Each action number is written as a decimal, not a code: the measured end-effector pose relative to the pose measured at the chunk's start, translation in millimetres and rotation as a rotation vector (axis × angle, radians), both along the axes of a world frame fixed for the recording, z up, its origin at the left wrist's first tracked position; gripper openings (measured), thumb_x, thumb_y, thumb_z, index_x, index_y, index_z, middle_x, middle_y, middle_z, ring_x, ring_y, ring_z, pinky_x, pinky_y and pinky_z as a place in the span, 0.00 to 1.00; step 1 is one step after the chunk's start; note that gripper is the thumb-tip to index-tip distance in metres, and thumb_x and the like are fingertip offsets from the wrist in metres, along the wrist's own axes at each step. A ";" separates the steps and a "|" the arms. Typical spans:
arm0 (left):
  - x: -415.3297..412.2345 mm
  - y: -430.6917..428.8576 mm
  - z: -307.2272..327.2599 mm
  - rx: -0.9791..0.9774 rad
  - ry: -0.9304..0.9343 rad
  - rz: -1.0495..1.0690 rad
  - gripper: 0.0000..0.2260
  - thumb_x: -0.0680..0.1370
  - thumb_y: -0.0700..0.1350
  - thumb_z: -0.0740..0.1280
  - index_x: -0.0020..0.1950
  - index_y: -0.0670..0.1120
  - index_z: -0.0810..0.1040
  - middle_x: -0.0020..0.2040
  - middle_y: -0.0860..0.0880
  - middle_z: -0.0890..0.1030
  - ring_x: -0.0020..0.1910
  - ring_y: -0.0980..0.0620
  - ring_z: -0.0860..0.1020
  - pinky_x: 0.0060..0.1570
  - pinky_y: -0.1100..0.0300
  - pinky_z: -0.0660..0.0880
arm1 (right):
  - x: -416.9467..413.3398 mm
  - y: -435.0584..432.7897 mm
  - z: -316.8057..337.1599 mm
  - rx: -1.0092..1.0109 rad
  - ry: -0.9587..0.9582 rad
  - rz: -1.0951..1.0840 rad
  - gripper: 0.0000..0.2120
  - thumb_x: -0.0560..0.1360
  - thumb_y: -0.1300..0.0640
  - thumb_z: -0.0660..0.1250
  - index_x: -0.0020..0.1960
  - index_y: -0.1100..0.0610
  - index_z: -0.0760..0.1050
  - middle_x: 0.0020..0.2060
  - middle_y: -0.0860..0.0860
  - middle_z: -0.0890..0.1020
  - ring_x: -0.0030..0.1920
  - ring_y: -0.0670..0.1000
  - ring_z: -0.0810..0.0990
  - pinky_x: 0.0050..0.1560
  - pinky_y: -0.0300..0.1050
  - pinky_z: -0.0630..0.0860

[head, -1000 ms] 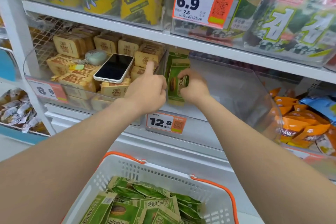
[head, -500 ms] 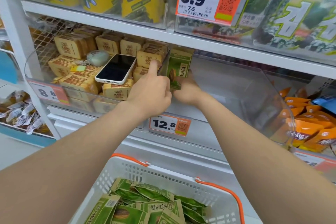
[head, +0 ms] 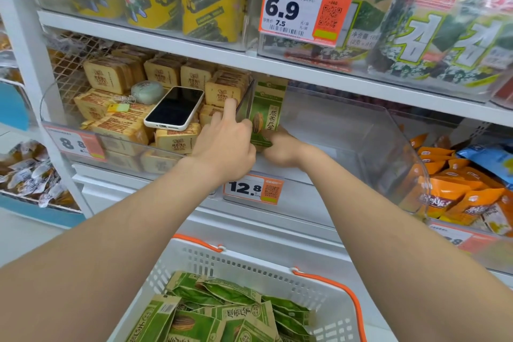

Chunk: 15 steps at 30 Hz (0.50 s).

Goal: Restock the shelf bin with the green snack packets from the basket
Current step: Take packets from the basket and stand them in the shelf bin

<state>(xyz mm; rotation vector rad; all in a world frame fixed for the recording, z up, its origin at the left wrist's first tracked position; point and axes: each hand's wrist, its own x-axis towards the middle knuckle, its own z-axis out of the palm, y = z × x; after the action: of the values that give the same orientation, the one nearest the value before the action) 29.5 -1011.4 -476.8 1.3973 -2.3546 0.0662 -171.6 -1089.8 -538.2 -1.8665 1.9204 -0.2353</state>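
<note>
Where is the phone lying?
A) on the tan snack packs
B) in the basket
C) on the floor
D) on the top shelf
A: the phone lies screen up on the tan snack packs, in the bin left of the green packet.

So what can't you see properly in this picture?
Head view:
- The right hand: fingertips hidden behind the green packet and left hand.
- The basket: near part cut off by the bottom edge, so packet count unknown.
- The 12.8 price tag: small print too tiny.
</note>
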 end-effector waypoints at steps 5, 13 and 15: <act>3.1 3.8 -0.6 0.040 -0.023 -0.034 0.09 0.81 0.44 0.61 0.54 0.42 0.78 0.66 0.41 0.61 0.48 0.38 0.70 0.48 0.42 0.74 | 19.1 30.1 28.9 -0.008 0.050 0.013 0.32 0.80 0.59 0.60 0.83 0.53 0.58 0.82 0.55 0.51 0.80 0.61 0.55 0.77 0.42 0.54; 6.5 -3.0 -5.2 0.042 0.009 -0.089 0.08 0.80 0.44 0.62 0.49 0.43 0.79 0.68 0.42 0.60 0.45 0.35 0.75 0.50 0.40 0.77 | 27.1 34.9 40.9 -0.187 -0.003 -0.023 0.33 0.78 0.65 0.61 0.81 0.57 0.58 0.81 0.56 0.41 0.78 0.61 0.61 0.76 0.40 0.61; 5.8 -3.7 -5.3 0.040 0.016 -0.090 0.08 0.80 0.44 0.62 0.49 0.43 0.79 0.69 0.42 0.60 0.44 0.36 0.75 0.49 0.40 0.77 | 25.0 32.7 42.7 -0.183 -0.004 -0.025 0.31 0.78 0.64 0.62 0.80 0.56 0.60 0.80 0.57 0.44 0.78 0.62 0.61 0.75 0.41 0.62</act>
<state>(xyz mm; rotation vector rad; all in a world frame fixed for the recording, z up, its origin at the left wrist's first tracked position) 35.2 -1015.1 -482.1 1.3036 -2.4141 -0.0176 -146.5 -1057.1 -495.4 -1.9559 1.9778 -0.4357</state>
